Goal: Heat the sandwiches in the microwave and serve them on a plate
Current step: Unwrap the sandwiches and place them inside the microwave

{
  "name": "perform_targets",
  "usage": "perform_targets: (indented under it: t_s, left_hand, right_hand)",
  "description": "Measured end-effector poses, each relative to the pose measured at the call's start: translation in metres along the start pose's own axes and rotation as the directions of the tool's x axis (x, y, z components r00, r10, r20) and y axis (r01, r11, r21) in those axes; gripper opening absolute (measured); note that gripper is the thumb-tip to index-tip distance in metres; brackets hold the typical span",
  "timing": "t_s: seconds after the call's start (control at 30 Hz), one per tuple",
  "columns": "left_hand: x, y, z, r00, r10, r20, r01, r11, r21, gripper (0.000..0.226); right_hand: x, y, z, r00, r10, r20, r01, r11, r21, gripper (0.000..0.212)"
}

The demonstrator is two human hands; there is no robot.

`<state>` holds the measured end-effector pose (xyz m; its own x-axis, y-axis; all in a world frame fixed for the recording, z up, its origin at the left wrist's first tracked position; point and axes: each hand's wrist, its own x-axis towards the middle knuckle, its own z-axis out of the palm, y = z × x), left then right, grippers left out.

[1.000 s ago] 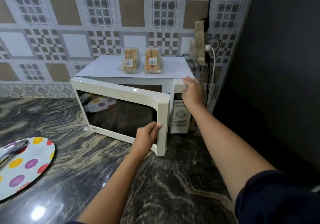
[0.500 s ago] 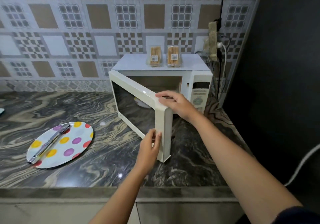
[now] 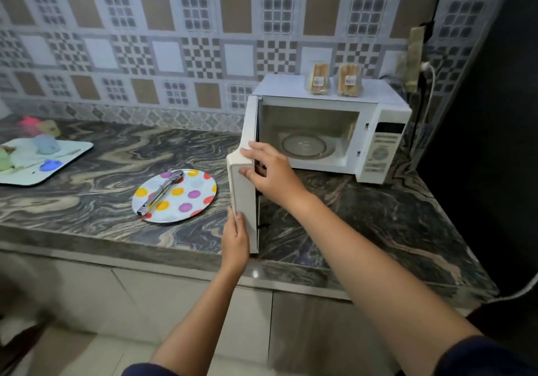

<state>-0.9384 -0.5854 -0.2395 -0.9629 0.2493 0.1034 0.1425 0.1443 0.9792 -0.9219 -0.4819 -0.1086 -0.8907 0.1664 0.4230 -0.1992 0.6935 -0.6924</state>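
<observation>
Sandwiches [image 3: 318, 80] atop microwave [image 3: 384, 154]; turntable [image 3: 305, 144] inside; tongs [image 3: 161, 191] on plate [image 3: 192, 210].

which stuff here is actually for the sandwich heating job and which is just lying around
For the job:
microwave
its open door, held by the left hand and right hand
wrapped sandwiches on top of it
spotted plate
tongs lying on the plate

Just lying about:
white tray
blurred coloured items on it

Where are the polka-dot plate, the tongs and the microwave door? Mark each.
polka-dot plate [image 3: 171, 215], head view, bare lower face near the rim.
tongs [image 3: 160, 194], head view, middle of the metal arms.
microwave door [image 3: 243, 196], head view, middle of its outer edge.
</observation>
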Motion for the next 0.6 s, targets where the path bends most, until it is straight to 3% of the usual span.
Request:
perform_targets:
  t_s: [0.1, 0.6]
  left_hand:
    - [0.010, -0.006, -0.014, 0.993, -0.096, -0.065, 0.094, 0.995, -0.026, 0.052]
    - [0.051, -0.017, -0.062, 0.940, -0.232, -0.250, 0.226, 0.973, -0.053, 0.060]
  right_hand:
    - [0.008, -0.017, 0.029, 0.999, 0.020, -0.041, -0.021, 1.000, -0.017, 0.042]
    - [0.043, -0.046, 0.088, 0.999, -0.046, -0.014, 0.042, 0.969, -0.242, 0.043]
